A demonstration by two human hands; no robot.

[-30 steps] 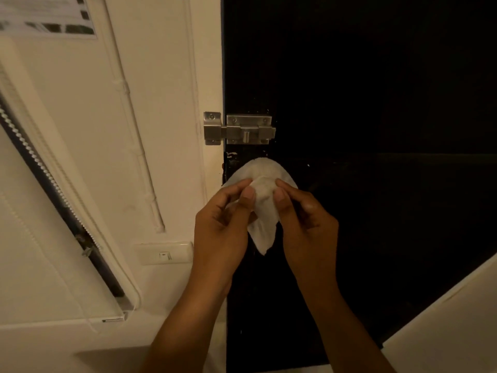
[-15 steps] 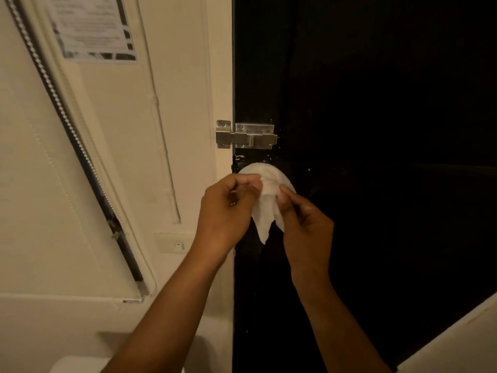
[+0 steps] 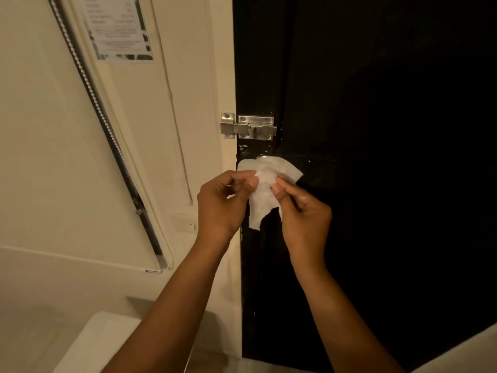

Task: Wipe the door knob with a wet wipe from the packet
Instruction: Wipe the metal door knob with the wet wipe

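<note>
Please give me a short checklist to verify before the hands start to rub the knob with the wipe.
1. Wipe held by left hand: ok.
2. Wipe held by right hand: ok.
3. Wipe lies over the knob: ok, only a metal edge shows above it.
4. Wipe spread open: not ok, partly bunched.
5. Wipe is wet: cannot tell.
6. Bolt above is clear of the hands: ok.

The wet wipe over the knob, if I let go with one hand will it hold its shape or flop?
Likely flop: the wet wipe already drapes and its lower corner hangs limp below the left hand and right hand. It looks thin and light, so it may cling to the door if damp.
</note>
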